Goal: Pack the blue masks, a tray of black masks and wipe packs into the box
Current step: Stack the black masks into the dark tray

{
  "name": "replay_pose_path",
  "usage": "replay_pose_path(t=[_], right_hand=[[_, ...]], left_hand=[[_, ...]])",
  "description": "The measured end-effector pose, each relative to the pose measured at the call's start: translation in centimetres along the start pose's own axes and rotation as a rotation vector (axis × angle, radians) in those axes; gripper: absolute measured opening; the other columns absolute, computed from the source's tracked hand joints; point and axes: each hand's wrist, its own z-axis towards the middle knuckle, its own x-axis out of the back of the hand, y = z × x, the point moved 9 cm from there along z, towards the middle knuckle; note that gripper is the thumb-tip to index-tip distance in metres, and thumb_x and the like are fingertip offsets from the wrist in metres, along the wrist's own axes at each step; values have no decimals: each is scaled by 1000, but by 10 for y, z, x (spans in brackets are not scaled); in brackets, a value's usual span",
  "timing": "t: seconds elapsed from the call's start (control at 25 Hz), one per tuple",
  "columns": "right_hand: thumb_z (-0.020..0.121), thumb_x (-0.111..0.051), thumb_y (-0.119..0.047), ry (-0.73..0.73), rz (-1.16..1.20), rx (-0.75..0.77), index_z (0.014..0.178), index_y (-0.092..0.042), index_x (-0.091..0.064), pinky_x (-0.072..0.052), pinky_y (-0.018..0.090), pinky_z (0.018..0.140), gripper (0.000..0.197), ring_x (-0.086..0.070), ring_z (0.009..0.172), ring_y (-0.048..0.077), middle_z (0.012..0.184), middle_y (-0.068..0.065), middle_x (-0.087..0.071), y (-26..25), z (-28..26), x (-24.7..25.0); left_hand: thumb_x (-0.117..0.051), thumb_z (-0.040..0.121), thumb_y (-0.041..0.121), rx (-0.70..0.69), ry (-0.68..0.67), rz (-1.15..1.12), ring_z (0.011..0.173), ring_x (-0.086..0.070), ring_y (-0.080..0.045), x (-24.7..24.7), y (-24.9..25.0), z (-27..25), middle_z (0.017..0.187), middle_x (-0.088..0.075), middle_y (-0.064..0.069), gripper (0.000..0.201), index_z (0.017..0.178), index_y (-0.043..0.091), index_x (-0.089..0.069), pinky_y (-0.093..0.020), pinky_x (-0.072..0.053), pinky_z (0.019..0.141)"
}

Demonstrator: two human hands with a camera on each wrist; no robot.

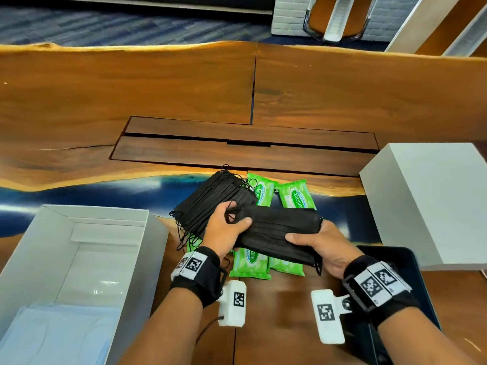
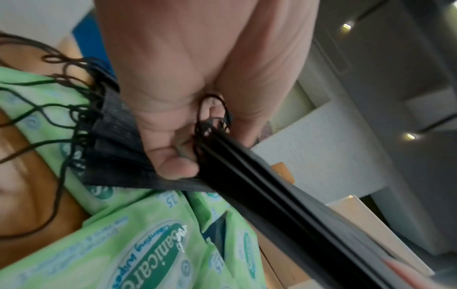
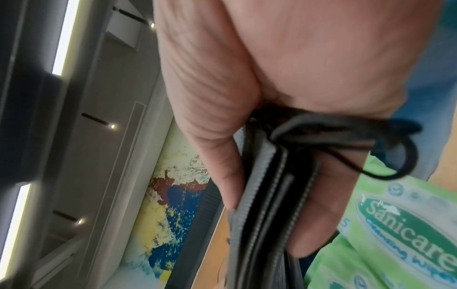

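**Two hands lift a bundle of black masks over the wipe packs**

Both hands hold one stack of black masks [image 1: 276,230] above the desk [image 1: 158,83]. The left hand [image 1: 226,227] pinches the stack's left end between thumb and curled fingers, with a few ear loops caught in the pinch. The right hand [image 1: 319,246] grips the right end, thumb on top and fingers curled underneath. The stack hangs level between them, clear of the desk.

Under and behind it lie several green wipe packs [image 1: 250,262], some partly covered by the held stack. A second pile of black masks [image 1: 210,201] rests on the desk just past the left hand, fanned out, its loops trailing over the wood and over one green pack.

The open white box [image 1: 155,233] stands at the near left of the desk. Blue masks [image 1: 58,335] lie flat in its near end; the far end shows only the white floor. A white lid [image 1: 432,204] sits at the right, well apart from the box. A dark tray [image 1: 411,262] lies at the near right, mostly hidden beneath the right wrist. What it holds cannot be told.
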Motion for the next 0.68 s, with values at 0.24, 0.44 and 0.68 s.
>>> replay_pose_path(t=[0.24, 0.44, 0.68], right_hand=[[75, -72, 11, -9, -107, 11, 108, -2, -68, -57, 32, 80, 36, -71, 92, 25, 103, 14, -74, -17, -1, 16], [75, -75, 9, -123, -289, 59, 107, -9, -68, -56, 39, 89, 37, -71, 97, 26, 101, 9, -76, -41, -4, 1], [76, -72, 8, -86, -122, 75, 109, -8, -63, -57, 33, 66, 38, -71, 86, 23, 100, 9, -74, -50, -2, 11]], left_hand=[[-65, 88, 12, 3, 304, 149, 111, -57, -19, 45, 3, 4, 131, -46, -1, 45, 129, 21, -48, -35, -50, 93], [-66, 85, 22, -442, -8, 243, 122, -48, -8, 3, 87, -18, 130, -51, 9, 43, 127, 27, -56, -30, -39, 106], [-78, 81, 32, -179, -367, 272, 74, -67, -9, -22, 62, -11, 88, -72, -5, 27, 94, 11, -70, -30, -55, 73]])
